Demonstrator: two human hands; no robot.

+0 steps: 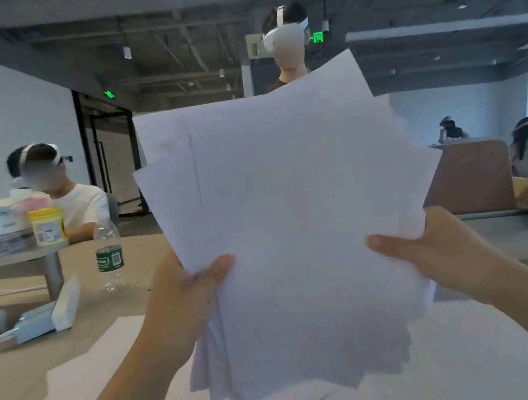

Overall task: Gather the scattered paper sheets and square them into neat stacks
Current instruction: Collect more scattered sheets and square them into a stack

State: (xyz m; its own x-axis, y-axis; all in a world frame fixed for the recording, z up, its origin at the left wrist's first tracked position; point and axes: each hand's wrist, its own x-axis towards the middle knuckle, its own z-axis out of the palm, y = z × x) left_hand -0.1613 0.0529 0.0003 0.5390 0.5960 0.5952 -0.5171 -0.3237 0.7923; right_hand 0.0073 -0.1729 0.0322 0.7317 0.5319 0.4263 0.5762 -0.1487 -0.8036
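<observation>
A thick bundle of white paper sheets [292, 216] is held upright in front of me, its edges fanned and uneven at top and bottom. My left hand [184, 297] grips its left edge, thumb across the front. Gripping the right edge the same way is my right hand [435, 253]. More white sheets [86, 373] lie scattered flat on the tan table [7, 392] below the bundle.
A clear water bottle [109, 253] stands on the table at left, beside a white and blue device [46, 314] with a cable. A yellow jar [48, 226] and boxes sit on a small round stand. One person stands beyond the bundle; others sit.
</observation>
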